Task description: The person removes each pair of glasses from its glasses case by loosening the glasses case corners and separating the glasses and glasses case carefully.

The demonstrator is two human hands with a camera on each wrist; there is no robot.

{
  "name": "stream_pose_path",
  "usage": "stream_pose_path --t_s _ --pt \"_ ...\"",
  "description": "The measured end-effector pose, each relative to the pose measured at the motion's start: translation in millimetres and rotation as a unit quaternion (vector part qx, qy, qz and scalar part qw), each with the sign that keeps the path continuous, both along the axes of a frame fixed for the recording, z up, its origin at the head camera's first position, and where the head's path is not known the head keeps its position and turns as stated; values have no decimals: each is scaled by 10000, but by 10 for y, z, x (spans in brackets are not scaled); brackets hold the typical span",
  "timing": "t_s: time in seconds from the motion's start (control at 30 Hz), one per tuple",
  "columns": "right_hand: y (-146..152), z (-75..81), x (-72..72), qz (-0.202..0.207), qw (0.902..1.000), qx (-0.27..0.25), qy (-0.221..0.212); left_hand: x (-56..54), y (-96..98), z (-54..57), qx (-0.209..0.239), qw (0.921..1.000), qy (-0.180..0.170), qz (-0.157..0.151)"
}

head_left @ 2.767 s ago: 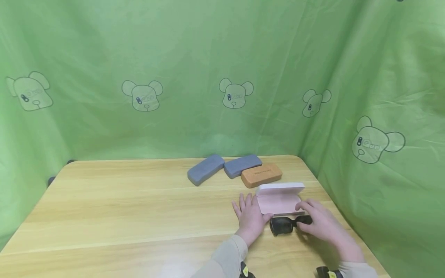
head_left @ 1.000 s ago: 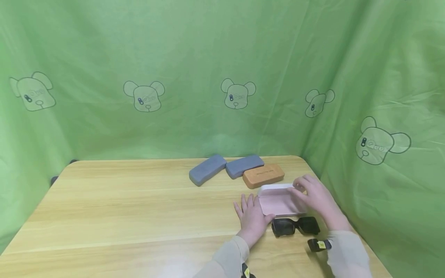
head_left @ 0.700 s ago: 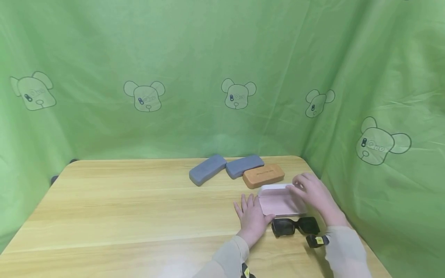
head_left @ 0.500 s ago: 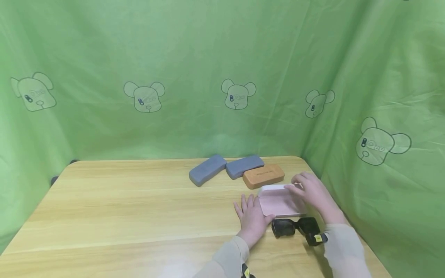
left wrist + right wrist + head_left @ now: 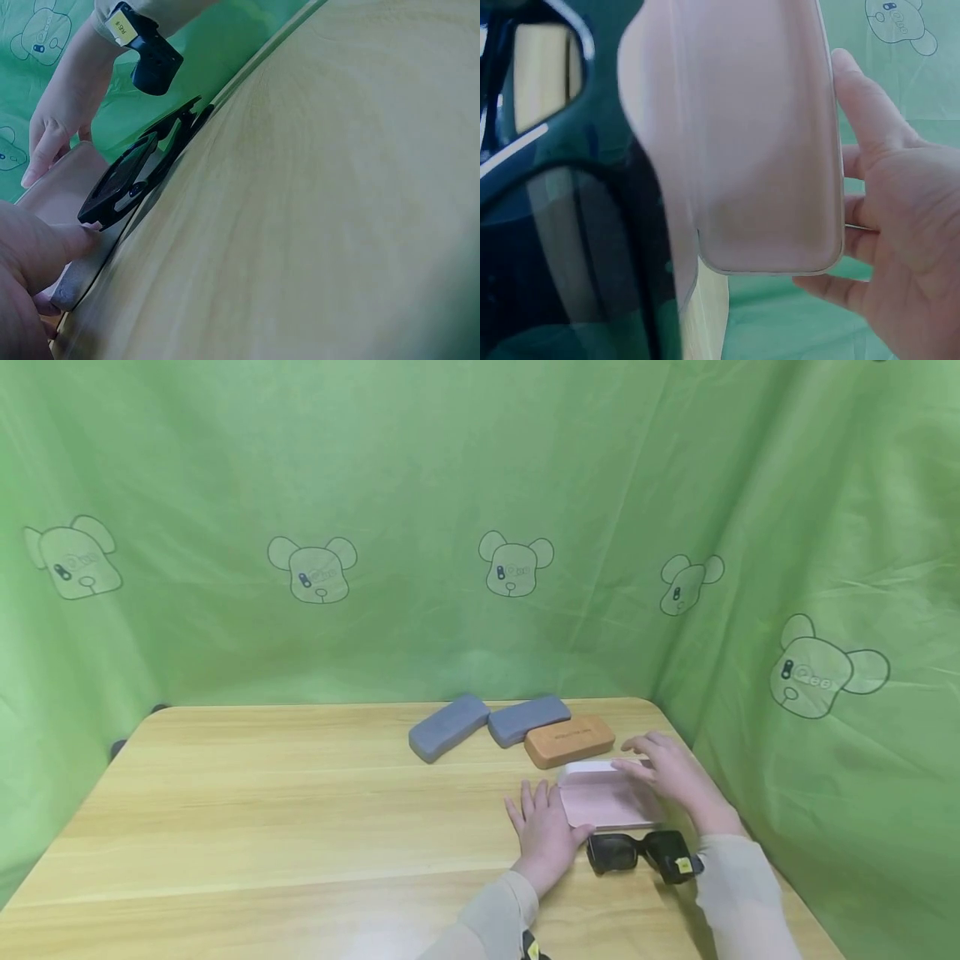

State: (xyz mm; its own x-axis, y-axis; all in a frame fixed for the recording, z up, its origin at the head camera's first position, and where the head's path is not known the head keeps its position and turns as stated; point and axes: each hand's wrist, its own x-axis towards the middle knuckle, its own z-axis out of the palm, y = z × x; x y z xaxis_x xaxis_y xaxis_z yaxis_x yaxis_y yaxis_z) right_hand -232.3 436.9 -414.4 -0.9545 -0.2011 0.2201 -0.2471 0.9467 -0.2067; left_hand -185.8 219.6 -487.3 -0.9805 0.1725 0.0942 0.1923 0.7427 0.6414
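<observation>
Glasses case: pale shell (image 5: 603,806), pink inside, standing open on the counter (image 5: 262,802) toward its right side; lid (image 5: 769,127) raised at the back.
Sunglasses: black pair (image 5: 617,852), on the counter just in front of the glasses case, on the near side as I see it.
Left hand: at the left end of the glasses case (image 5: 545,835), fingers spread, thumb across by the front corner; grip released, steadying contact only. Can't tell if the thumb also touches the sunglasses.
Right hand: at the lid's right end (image 5: 678,781), thumb on the rim, fingers reaching behind; grip grasping the lid between them.
Right wrist: black device, yellow label (image 5: 157,64), overlapping the sunglasses' right lens from the head view.
Orange case: closed, lettering on top (image 5: 570,742), just behind the glasses case.
Grey-blue cases: two, closed, at the back; one (image 5: 528,720) against the orange case, the other (image 5: 448,727) angled to its left.
Backdrop: green curtain (image 5: 405,485), outlined animal heads (image 5: 512,568) printed across it.
Sleeves: pale, both arms (image 5: 742,893).
</observation>
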Motion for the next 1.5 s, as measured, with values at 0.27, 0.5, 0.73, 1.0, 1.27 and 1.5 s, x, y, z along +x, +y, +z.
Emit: stream_pose_path --t_s 0.27,0.5,0.73,1.0,1.27,1.5 --pt "54 -86 -83 389 9942 -654 -759 -31 -23 -10 180 9997 126 -45" --pt "82 -139 -90 281 9905 -834 -1056 -77 -41 -28 206 9997 95 -31" --pt "83 -171 -44 379 9926 -766 -861 -57 -57 -6 153 9998 158 0" --pt "83 -150 12 397 9940 -536 -866 -58 -61 -4 112 9998 187 -3" --pt "80 -170 53 439 9948 -483 -788 -70 -51 -28 33 9997 250 38" --pt "115 -204 79 484 9947 -553 -721 -64 -51 -15 105 9997 209 19"
